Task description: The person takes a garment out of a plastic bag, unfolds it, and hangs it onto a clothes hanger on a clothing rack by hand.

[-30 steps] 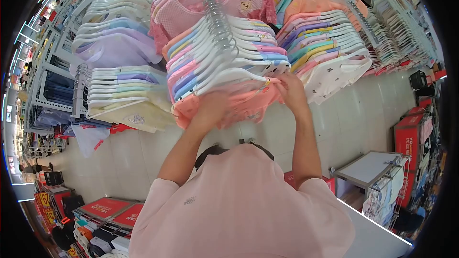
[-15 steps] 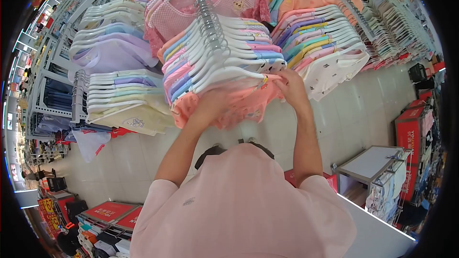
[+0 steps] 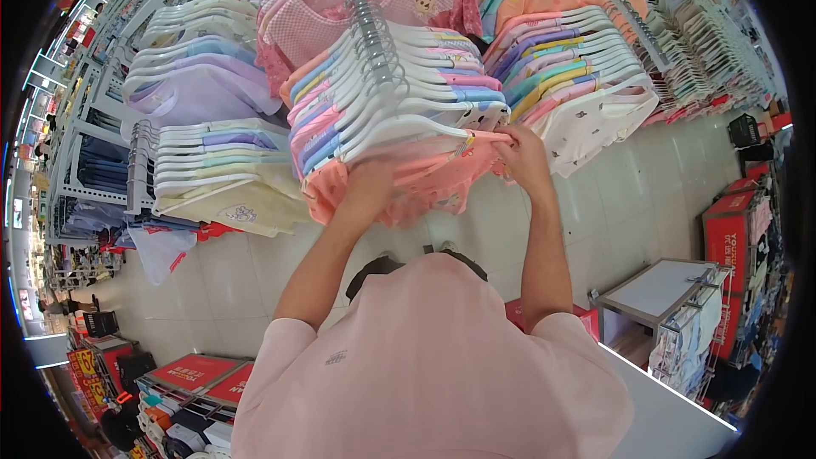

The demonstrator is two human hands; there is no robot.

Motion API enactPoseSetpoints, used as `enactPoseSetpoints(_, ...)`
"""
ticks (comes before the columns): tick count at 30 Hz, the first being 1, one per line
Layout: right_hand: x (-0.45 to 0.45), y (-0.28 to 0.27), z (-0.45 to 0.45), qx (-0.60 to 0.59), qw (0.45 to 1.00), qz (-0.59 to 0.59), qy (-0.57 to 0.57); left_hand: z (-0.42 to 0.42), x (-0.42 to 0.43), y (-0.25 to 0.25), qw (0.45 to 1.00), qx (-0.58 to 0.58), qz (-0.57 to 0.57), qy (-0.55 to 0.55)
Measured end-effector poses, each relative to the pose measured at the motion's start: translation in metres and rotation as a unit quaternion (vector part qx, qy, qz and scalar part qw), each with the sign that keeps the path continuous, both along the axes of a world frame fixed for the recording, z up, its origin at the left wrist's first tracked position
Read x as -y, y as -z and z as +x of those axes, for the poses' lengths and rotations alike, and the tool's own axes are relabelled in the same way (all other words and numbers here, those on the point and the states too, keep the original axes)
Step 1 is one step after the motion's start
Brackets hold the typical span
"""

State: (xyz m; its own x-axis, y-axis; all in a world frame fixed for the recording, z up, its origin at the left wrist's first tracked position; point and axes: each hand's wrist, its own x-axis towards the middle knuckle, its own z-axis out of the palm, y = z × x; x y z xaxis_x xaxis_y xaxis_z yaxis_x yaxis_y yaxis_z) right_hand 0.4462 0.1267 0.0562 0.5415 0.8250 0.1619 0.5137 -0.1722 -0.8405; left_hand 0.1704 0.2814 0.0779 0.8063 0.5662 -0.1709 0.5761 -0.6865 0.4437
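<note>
A coral-orange printed shirt [image 3: 448,177] hangs at the front of the middle rack, on a white hanger [image 3: 406,128]. My right hand [image 3: 524,158] pinches its right shoulder edge between thumb and fingers. Against the left part of the same shirt lies my left hand [image 3: 371,188], its fingers blurred and partly lost in the fabric. Behind the shirt, several pastel garments on white hangers [image 3: 387,89] line a metal spiral rail [image 3: 374,42].
Pale yellow shirts [image 3: 225,204] hang to the left, and a white patterned shirt [image 3: 586,132] fronts the right-hand row. A pink checked top [image 3: 357,0] hangs higher up. Behind me stand red display boxes [image 3: 191,371] and a grey-topped stand [image 3: 654,287].
The coral shirt's front has shifted slightly, and its right shoulder is drawn a little outward by my right hand. My left hand has moved only slightly against the fabric.
</note>
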Motion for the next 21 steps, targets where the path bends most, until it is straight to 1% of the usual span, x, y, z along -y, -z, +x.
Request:
enactPoseSetpoints(2, 0.002, 0.004, 0.000, 0.032, 0.998, 0.033, 0.049, -0.005, -0.004, 0.018, 0.998, 0.035, 0.048, 0.003)
enactPoseSetpoints(4, 0.005, 0.010, 0.002, 0.047, 0.992, 0.054, 0.107, -0.004, -0.002, 0.017, 0.988, 0.120, 0.098, 0.015)
enactPoseSetpoints(6, 0.011, 0.022, 0.007, 0.045, 0.982, 0.064, 0.174, 0.000, 0.002, 0.009, 0.958, 0.251, 0.135, 0.026)
enactPoseSetpoints(7, 0.014, 0.032, 0.011, 0.001, 0.986, 0.043, 0.159, -0.001, 0.005, -0.002, 0.979, 0.202, 0.031, 0.011)
enactPoseSetpoints(8, 0.018, 0.043, 0.016, -0.043, 0.988, 0.022, 0.144, -0.005, 0.010, -0.014, 0.986, 0.150, -0.073, -0.004)
enactPoseSetpoints(9, 0.020, 0.044, 0.016, -0.086, 0.988, 0.001, 0.129, -0.007, 0.013, -0.019, 0.979, 0.096, -0.177, -0.019)
enactPoseSetpoints(10, 0.022, 0.046, 0.011, -0.148, 0.986, -0.008, 0.077, -0.009, 0.012, -0.014, 0.968, 0.091, -0.232, 0.010)
enactPoseSetpoints(12, 0.018, 0.049, -0.007, -0.268, 0.963, -0.025, -0.031, -0.015, 0.008, 0.007, 0.935, 0.080, -0.340, 0.067)
enactPoseSetpoints(14, 0.003, 0.055, -0.021, -0.244, 0.950, -0.093, -0.173, -0.012, 0.004, 0.020, 0.906, 0.070, -0.416, 0.030)
enactPoseSetpoints(15, -0.005, 0.051, -0.029, -0.285, 0.929, -0.099, -0.215, -0.011, 0.002, 0.028, 0.889, 0.065, -0.452, 0.011)
enactPoseSetpoints(17, -0.019, 0.040, -0.043, -0.364, 0.876, -0.109, -0.297, -0.014, -0.004, 0.061, 0.841, 0.115, -0.515, -0.122)
enactPoseSetpoints(18, -0.026, 0.054, -0.045, -0.397, 0.879, -0.110, -0.240, -0.018, -0.008, 0.086, 0.808, 0.140, -0.541, -0.188)
enactPoseSetpoints(19, -0.036, 0.083, -0.046, -0.428, 0.878, -0.110, -0.183, -0.023, -0.012, 0.126, 0.832, 0.169, -0.486, -0.209)
enactPoseSetpoints(20, -0.043, 0.112, -0.046, -0.457, 0.874, -0.111, -0.125, -0.030, -0.017, 0.178, 0.851, 0.199, -0.429, -0.230)
enactPoseSetpoints(21, -0.044, 0.139, -0.046, -0.385, 0.910, -0.132, -0.077, -0.037, -0.017, 0.212, 0.880, 0.210, -0.361, -0.226)
